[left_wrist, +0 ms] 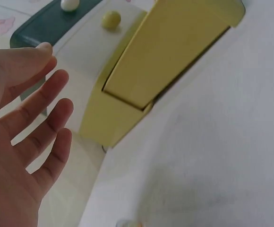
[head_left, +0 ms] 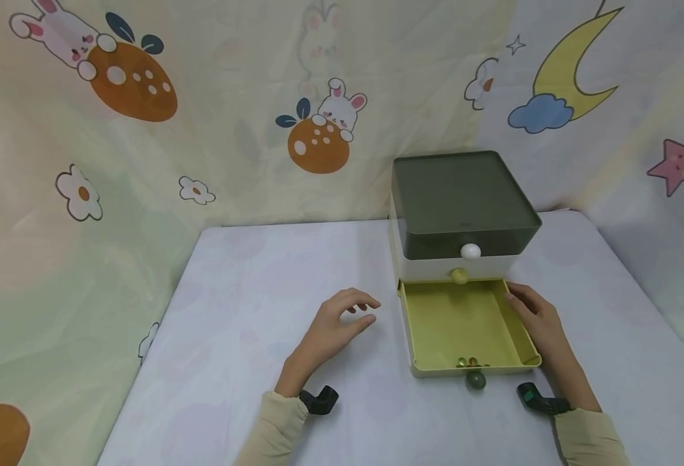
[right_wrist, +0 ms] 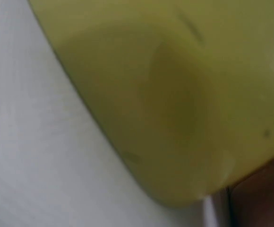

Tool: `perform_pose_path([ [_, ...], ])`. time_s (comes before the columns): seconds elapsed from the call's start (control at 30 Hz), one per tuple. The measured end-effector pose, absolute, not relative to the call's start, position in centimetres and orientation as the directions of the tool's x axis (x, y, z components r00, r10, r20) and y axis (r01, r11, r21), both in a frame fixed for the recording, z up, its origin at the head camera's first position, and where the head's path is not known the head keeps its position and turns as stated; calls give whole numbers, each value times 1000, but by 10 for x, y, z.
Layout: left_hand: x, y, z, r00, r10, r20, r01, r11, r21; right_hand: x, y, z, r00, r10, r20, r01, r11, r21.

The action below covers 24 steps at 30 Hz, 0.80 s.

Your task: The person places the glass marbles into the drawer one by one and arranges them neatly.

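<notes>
A yellow-green drawer [head_left: 452, 323] stands pulled out from the bottom of a small drawer cabinet [head_left: 464, 200]. Several small glass marbles [head_left: 462, 362] lie along its front wall, by the dark green knob [head_left: 475, 380]. My right hand [head_left: 540, 323] grips the drawer's right side wall near the back, thumb at the rim; in the right wrist view the drawer [right_wrist: 175, 94] fills most of the picture. To the left of the drawer, my left hand [head_left: 338, 323] hovers over the table with fingers loosely bent and nothing between them; its spread fingers [left_wrist: 56, 113] show in the left wrist view.
Above the pulled-out drawer are a yellow-green knob [head_left: 459, 276] and a white knob [head_left: 470, 252]. A white cloth covers the table [head_left: 248, 323]. Behind it hangs a printed curtain [head_left: 231, 129]. A small shiny object [left_wrist: 129, 223] peeks in at the left wrist view's bottom edge.
</notes>
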<state>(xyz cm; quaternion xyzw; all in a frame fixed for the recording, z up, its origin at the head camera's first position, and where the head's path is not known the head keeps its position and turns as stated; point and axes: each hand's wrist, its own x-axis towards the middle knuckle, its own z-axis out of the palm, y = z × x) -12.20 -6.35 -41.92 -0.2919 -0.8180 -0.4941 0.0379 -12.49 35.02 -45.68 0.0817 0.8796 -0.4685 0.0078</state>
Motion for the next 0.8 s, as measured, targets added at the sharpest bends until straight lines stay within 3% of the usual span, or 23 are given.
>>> perform_pose_path([
  [0.37,-118,-109,-436,-887,370,277,428,429,796,-126,350,-458,-984,149,-96,164,555,-816],
  [0.6,-117,-133,-446,-940,291,178,306,482,821,-125,349,-458,-985,152,-88,159,559,-814],
  [0.8,-116,-147,-455,-952,284,112,253,530,809,-125,348,-456,-984,148,-98,164,551,-818],
])
